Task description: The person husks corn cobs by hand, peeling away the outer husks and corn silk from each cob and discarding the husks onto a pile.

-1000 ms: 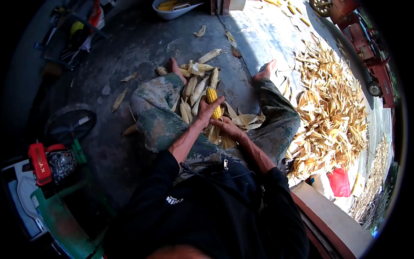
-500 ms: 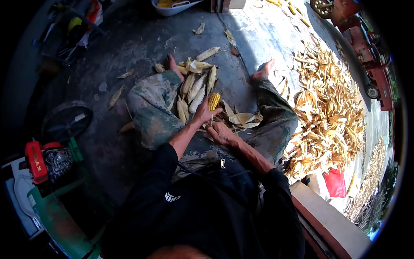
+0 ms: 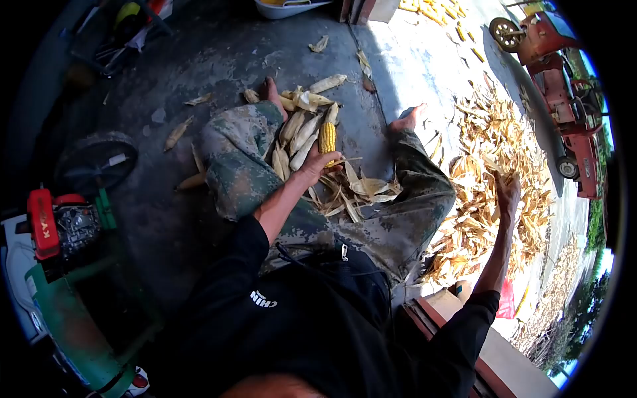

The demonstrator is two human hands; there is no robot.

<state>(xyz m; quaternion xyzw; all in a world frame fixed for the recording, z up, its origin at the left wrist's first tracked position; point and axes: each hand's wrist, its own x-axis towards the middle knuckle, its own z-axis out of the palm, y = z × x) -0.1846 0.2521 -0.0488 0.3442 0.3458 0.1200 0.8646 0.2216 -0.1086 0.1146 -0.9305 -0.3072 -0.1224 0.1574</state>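
Observation:
In my left hand [image 3: 317,164] is a bare yellow corn cob [image 3: 327,142], held upright by its lower end between my knees. My right hand [image 3: 507,189] is stretched out over the heap of dry husks [image 3: 511,139] on the right. Its fingers are bent around what looks like a corn husk, though they partly blend with the heap behind. Several unshucked ears [image 3: 304,136] lie on the floor past my left hand, between my legs. Loose torn husks [image 3: 368,188] lie just right of that hand, by my thigh.
On the left stand a red engine [image 3: 45,222] on a green machine [image 3: 79,325] and a dark wheel [image 3: 96,166]. A white basin [image 3: 288,9] is at the top. A red vehicle [image 3: 554,86] stands at right, beyond the husks. A low ledge [image 3: 504,355] runs beside me.
My right hand has left the cob and swung far right over the husk heap. My left hand keeps the cob, now more fully visible. The view has shifted slightly.

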